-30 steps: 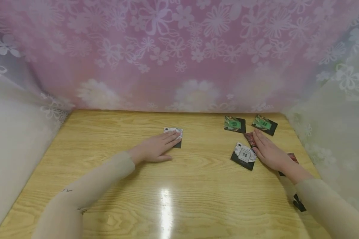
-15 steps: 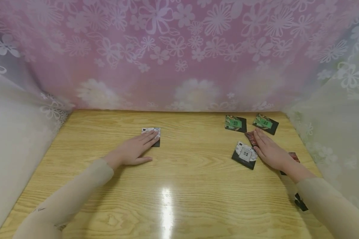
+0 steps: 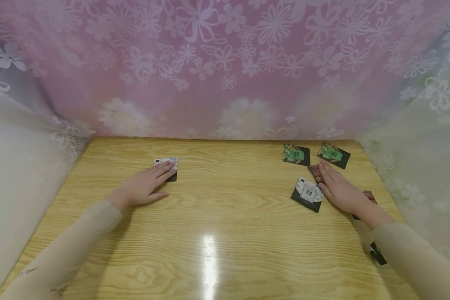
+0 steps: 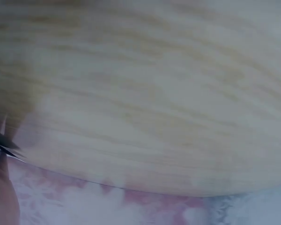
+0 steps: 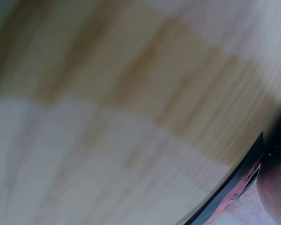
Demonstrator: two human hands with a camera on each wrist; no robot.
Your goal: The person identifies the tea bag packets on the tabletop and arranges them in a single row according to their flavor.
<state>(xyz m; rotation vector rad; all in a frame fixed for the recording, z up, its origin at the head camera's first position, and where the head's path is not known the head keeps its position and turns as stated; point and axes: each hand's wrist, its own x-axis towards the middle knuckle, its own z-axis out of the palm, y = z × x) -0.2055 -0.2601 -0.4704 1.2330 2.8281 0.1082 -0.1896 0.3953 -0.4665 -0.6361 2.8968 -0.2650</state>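
With fingers stretched out, my left hand (image 3: 144, 185) lies over a small flat square packet (image 3: 173, 176), white floral print above and black below, at the table's left half. The hand covers much of the packet's middle. On the right, my right hand (image 3: 341, 193) rests with straight fingers on a dark red packet (image 3: 315, 172), hiding most of it. Just left of that hand lies a second white-and-black packet (image 3: 308, 194). In the right wrist view, a packet's black edge (image 5: 255, 154) shows beside the hand (image 5: 276, 187).
Two green-and-black packets (image 3: 296, 154) (image 3: 334, 155) lie at the back right. Another red packet (image 3: 369, 196) is partly under the right wrist, and a black piece (image 3: 377, 254) shows beside the right sleeve. Floral cloth (image 3: 225, 104) hangs behind the wooden table (image 3: 232, 216).
My left hand has slid left across the table, and the white-and-black packet under its fingers has moved along with it. The right hand has stayed in place on the red packet.
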